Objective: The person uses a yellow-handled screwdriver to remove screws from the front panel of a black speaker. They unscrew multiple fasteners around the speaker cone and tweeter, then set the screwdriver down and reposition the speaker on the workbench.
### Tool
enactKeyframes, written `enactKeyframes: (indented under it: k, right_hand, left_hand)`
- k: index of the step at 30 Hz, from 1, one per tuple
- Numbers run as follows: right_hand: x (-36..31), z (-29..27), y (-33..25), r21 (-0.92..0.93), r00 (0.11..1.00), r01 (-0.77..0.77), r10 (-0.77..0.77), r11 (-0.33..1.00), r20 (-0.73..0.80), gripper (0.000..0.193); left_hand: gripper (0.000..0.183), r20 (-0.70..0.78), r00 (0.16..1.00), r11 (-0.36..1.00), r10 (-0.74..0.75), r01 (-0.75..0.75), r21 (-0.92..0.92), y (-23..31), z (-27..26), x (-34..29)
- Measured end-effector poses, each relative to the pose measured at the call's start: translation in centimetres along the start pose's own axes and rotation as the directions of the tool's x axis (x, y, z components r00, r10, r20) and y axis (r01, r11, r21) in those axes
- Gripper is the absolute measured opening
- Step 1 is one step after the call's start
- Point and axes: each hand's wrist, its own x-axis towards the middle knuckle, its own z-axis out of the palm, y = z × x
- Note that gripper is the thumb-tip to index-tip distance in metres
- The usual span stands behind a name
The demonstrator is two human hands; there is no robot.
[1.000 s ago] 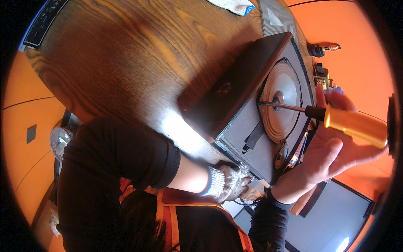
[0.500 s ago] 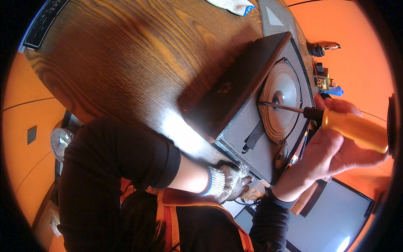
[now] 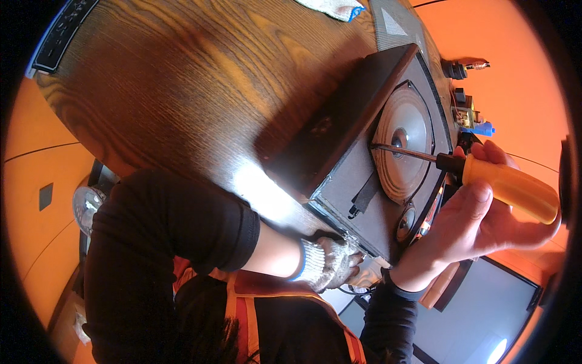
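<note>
A dark wooden speaker box (image 3: 357, 176) lies on the table with its grey front face up. It carries a large round woofer (image 3: 418, 136) and a small tweeter (image 3: 406, 223). My bare right hand (image 3: 479, 215) is closed round the yellow handle of a screwdriver (image 3: 509, 188). The shaft crosses the woofer, and its tip rests at the left edge of the woofer's rim; any screw head there is hidden. My left hand (image 3: 332, 262), in a grey-white knit glove, is curled against the box's near end. Its fingertips are partly hidden there.
The wood-grain table (image 3: 182, 91) stretches to the left. A white glove (image 3: 333, 7) and a grey mesh panel (image 3: 394, 27) lie beyond the box. Small parts and a blue piece (image 3: 482, 128) sit along the right edge. A black panel (image 3: 63, 36) is at the far left.
My right thumb has shifted up along the screwdriver handle, and the handle has moved slightly left. The tip stays at the woofer's rim. My left hand keeps its place.
</note>
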Motion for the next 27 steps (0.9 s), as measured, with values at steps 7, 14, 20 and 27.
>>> enactKeyframes:
  k: [7,14,20,27]
  right_hand:
    - [2.2,-1.2,1.9,0.335,0.979,0.023,-0.089,0.942,0.183,0.069]
    - [-0.1,0.2,-0.5,-0.004,0.996,0.051,-0.051,0.999,-0.075,0.071]
    - [0.3,-0.3,0.1,0.01,0.994,0.108,-0.108,0.994,0.014,0.064]
    - [4.1,-0.6,1.8,0.404,0.953,0.091,-0.197,0.91,0.229,0.051]
  left_hand:
    - [0.048,-0.002,1.0,1.0,0.0,0.0,0.004,0.1,0.2,0.1]
    - [0.049,-0.004,1.0,1.0,0.014,-0.014,0.011,0.1,0.4,0.0]
    - [0.049,-0.048,0.999,0.999,0.021,-0.019,0.043,0.2,0.2,-0.6]
    - [0.049,-0.085,0.996,0.997,0.042,-0.035,0.074,0.2,0.2,-1.2]
